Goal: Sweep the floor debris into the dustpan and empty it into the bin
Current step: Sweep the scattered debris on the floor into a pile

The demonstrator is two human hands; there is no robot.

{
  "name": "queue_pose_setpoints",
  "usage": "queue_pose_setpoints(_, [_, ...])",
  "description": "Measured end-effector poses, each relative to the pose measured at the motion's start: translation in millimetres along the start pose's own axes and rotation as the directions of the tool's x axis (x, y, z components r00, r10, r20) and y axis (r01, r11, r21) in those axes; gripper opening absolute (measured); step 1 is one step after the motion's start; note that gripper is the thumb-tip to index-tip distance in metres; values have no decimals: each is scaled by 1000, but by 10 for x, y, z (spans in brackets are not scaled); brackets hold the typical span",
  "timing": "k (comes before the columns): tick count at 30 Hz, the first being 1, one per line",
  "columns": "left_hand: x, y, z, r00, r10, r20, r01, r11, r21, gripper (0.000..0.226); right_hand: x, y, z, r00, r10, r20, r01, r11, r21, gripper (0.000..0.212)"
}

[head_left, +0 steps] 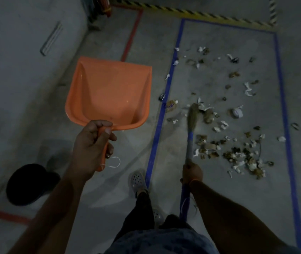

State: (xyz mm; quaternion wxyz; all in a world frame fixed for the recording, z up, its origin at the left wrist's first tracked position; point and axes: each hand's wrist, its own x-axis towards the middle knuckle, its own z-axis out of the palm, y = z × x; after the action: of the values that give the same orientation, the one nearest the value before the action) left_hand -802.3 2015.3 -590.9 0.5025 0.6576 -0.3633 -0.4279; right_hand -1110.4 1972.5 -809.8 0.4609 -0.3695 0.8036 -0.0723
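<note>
My left hand grips the handle of an orange dustpan, held above the floor with its pan empty and its mouth pointing away from me. My right hand holds the blue-and-grey handle of a small broom. The broom's straw head touches the floor among the debris. Scattered debris, white paper scraps and brown bits, lies over the concrete inside a blue-taped rectangle to the right of the dustpan.
A dark round bin stands at the lower left beside red floor tape. Blue tape frames the debris patch. Yellow-black hazard tape runs along the far edge. A wall stands to the left. My foot in a grey clog is near the blue line.
</note>
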Motion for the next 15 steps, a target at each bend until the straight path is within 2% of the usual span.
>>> queue_pose_setpoints(4, [454,31,-170,1000,-3,18,4,999,-35,10,-54,-319,370,994,2,106,-21,985,171,30])
queue_pose_setpoints(10, [925,62,-474,1000,-14,-13,13,999,-52,10,104,-983,599,979,45,198,-41,999,-26,17])
queue_pose_setpoints(12, [1050,87,-539,999,-16,-31,14,999,-45,10,286,-1127,611,981,75,179,-71,997,-27,13])
queue_pose_setpoints(15, [1203,150,-611,999,9,-34,-9,1000,-5,10,546,-1298,674,990,108,95,-118,986,113,21])
